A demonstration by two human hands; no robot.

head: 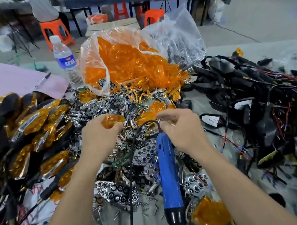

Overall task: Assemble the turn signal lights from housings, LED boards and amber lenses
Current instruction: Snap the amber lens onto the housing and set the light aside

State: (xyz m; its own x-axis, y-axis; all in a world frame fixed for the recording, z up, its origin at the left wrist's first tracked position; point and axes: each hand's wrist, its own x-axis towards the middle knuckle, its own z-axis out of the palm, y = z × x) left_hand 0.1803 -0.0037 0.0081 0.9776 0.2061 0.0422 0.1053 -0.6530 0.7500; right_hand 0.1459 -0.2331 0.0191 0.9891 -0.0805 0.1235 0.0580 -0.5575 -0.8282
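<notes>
Our left hand [99, 134] is curled round a single amber lens [111, 120], thumb and fingers closed on its edges so that it hangs just above the heap and is ready to be turned and fitted. Our right hand [179, 127] is also curled, its fingertips pinching a small silvery part [160, 120]; what that part is we cannot tell, as it is too small and slightly blurred. Both hands meet over the middle of the table [193, 97], and we judge this to be the picking-up stage for one more light, with nothing joined yet. The stock is laid out in reach around that spot. The bag of amber lenses [127, 65] lies open towards us at the back, with loose lenses spilling out of its mouth. The black housings [249, 89] with their wires are piled on the right, and the chrome LED boards [119, 193] are strewn directly under our forearms. The finished lights [35, 122] are stacked to the left, probably to keep done work apart from raw parts. The blue power screwdriver [168, 173] lies between our arms with its handle near us and its cord [130, 158] running alongside, so the right hand can drop to it quickly.
</notes>
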